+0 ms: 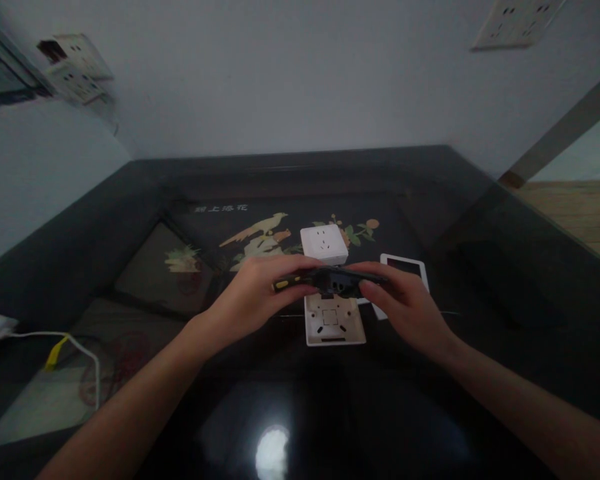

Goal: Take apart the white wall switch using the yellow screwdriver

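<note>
Left hand, right hand both pinching dark yellow-marked object above white box; white socket lying beyond box.

The left hand and right hand hide parts of the dark object, its details too dim to tell. It covers the far edge of the open white box, the right hand part of a white-framed panel. The view's top edge cuts off a wall socket

2 hands, 1 skt on tbl, 1 open wht box; dk held pcs, ct unclear.
</note>
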The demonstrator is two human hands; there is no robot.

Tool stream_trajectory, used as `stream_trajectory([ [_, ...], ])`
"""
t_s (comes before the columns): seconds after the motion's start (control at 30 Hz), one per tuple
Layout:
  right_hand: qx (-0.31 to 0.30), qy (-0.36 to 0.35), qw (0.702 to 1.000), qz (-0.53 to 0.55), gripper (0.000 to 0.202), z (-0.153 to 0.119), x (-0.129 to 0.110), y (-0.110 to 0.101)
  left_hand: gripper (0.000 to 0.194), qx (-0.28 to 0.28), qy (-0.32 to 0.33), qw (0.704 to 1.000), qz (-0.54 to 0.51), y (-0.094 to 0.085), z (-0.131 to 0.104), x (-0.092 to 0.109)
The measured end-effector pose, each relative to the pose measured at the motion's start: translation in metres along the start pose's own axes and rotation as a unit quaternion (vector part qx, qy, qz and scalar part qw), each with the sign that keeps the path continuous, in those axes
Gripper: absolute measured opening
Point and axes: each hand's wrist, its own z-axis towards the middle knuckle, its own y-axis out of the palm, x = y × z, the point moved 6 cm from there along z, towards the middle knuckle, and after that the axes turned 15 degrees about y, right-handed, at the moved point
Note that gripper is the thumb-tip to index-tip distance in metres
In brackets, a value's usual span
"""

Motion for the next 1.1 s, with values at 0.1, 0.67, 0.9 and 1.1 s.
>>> stream_trajectory([
  [0.1, -0.001, -0.03, 0.999, -0.015, 0.021, -0.003, -0.002, 0.0, 0.026, 0.015, -0.003, 1.0, -0.018, -0.001, 0.001, 0.002],
  [0.67, -0.012, -0.131, 0.991, -0.041, 0.024, -0.013, -0.014, -0.002, 0.023, 0.043, 0.066, 0.996, -0.039, -0.005, 0.002, 0.015],
  [0.9, -0.022, -0.125, 0.991, -0.05, 0.025, -0.012, -0.013, -0.001, 0.03, 0.067, -0.012, 0.987, -0.142, -0.004, 0.0, 0.007],
  [1.1, -0.06, -0.069, 0.996, 0.011, 0.024, -0.008, -0.007, 0.004, 0.011, 0.216, -0.137, 0.935, -0.245, -0.006, -0.006, -0.01],
])
